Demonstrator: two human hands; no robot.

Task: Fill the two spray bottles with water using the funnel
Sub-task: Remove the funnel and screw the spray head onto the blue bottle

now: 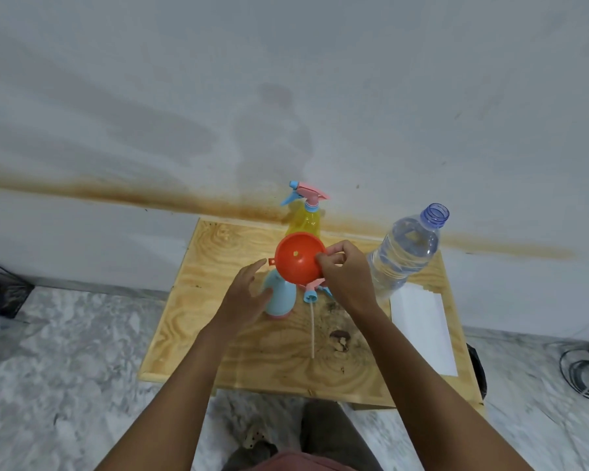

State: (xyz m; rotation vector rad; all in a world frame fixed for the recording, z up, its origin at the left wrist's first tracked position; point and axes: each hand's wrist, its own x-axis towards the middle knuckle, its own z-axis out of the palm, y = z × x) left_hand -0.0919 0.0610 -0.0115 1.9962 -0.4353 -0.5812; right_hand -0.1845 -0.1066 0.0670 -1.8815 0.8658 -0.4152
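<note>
- Head view: funnel (298,263), orange, is over the blue bottle (279,302) at the centre of the table (201,300); right hand (346,277) pinches its rim at 3 o'clock.
- Left hand (249,294), fingers loose and spread, rests against the blue bottle from 9 o'clock.
- Yellow bottle (305,220) stands at 12, sprayer on; open water bottle (405,253) at 2.
- Funnel is probably light, stiff and easily tipped: steady it by the rim.

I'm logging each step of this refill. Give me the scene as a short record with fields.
funnel: orange, above the blue bottle's top, rim pinched by right hand
blue bottle: upright, sprayer off; left hand open against its side
sprayer head: lying on the table, tube pointing toward the person
yellow bottle: at the back, sprayer on
water bottle: uncapped, holds water, right of the funnel
</note>
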